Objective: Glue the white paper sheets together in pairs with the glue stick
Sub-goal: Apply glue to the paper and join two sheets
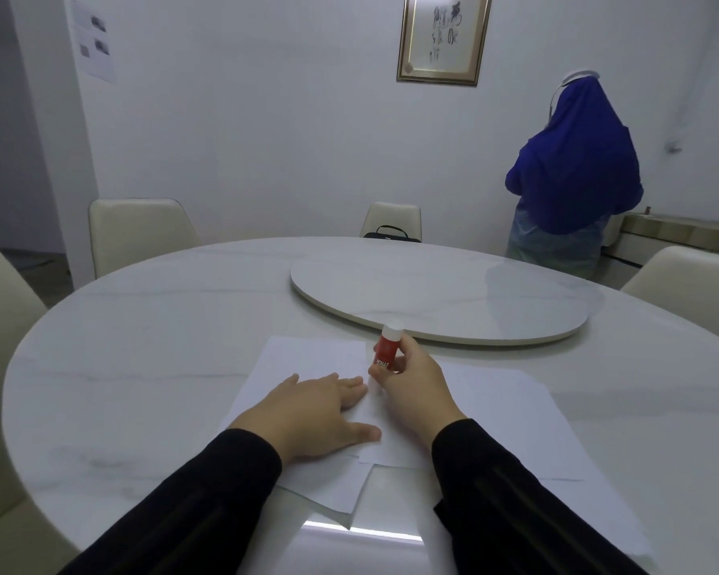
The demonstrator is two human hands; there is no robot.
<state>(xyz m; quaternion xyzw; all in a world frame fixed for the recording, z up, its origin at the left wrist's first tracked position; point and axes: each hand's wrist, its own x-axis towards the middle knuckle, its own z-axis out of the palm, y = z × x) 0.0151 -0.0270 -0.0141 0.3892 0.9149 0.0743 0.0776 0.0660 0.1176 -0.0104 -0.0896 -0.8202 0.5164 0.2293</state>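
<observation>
On the round marble counter [142,367], near edge: overlapping white paper sheets [494,408], left hand [312,412] flat on them with fingers [349,388] spread, right hand [411,383] fingers pinching an upright red glue stick [387,350], tip down on the paper

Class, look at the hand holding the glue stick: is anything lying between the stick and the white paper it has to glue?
Nothing visible does. The right hand holds the glue stick upright over the white paper sheets. The left hand presses flat on the sheets just beside it, not under the stick. The stick's lower end is hidden by fingers.
</observation>
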